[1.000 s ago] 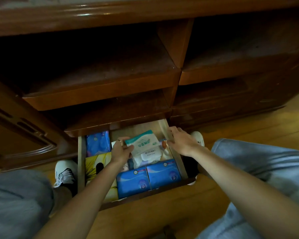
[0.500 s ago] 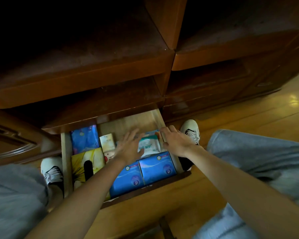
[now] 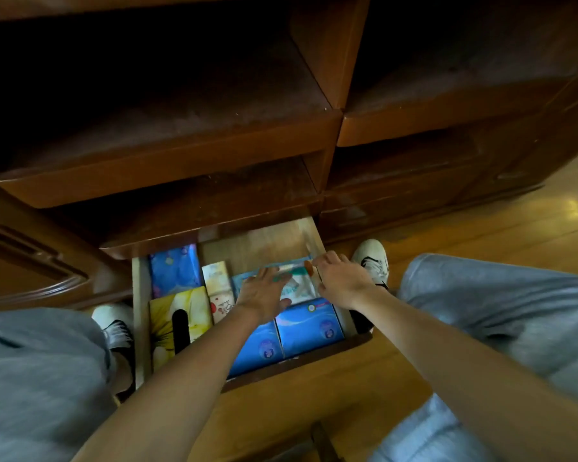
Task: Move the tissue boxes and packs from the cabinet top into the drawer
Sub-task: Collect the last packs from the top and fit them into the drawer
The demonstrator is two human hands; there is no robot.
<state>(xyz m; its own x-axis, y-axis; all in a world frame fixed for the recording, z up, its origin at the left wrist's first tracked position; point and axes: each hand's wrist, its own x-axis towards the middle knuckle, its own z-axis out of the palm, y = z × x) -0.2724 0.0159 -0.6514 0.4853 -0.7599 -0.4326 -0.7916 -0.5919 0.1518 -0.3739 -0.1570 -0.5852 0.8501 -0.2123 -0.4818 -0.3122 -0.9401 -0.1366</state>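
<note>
Down in the open drawer [image 3: 141,311], a yellow tissue box [image 3: 167,315] sits left of two blue boxes [image 3: 309,328]. The left hand [image 3: 264,296] lies flat, fingers spread, on a white tissue pack [image 3: 297,288] behind them. The right hand [image 3: 342,281] pinches the pack's right edge.

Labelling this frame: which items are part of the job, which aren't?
Job: drawer, white pack, blue boxes, yellow box, blue pack, small packs, left hand, right hand.
Not: shelves, shoes, floor.
</note>
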